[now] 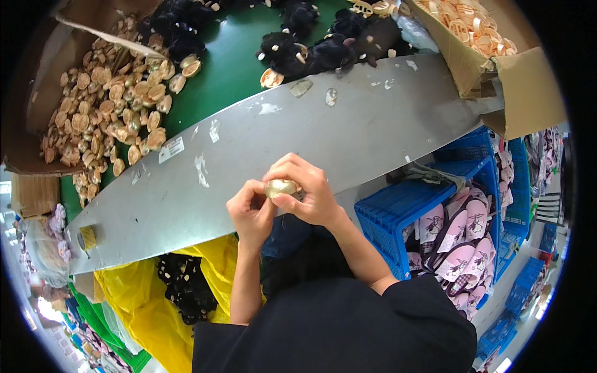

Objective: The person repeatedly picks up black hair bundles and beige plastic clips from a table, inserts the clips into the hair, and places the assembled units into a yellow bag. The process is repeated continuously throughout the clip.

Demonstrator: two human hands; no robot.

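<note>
Both my hands meet over the near edge of the metal table (348,130). Between them is a small rounded gold-coloured shell piece (282,188). My right hand (305,189) wraps round it from the right, with the thumb laid along its near side. The fingertips of my left hand (252,208) pinch its left end. My fingers hide much of the piece, so its underside does not show.
An open carton (37,105) spills similar gold and tan pieces (118,93) at the left. Black plush items (329,50) lie on the green belt (217,68). A box of peach-coloured parts (476,28), blue crates (398,217) with pink slippers (454,261), and a yellow bag (130,292) surround me.
</note>
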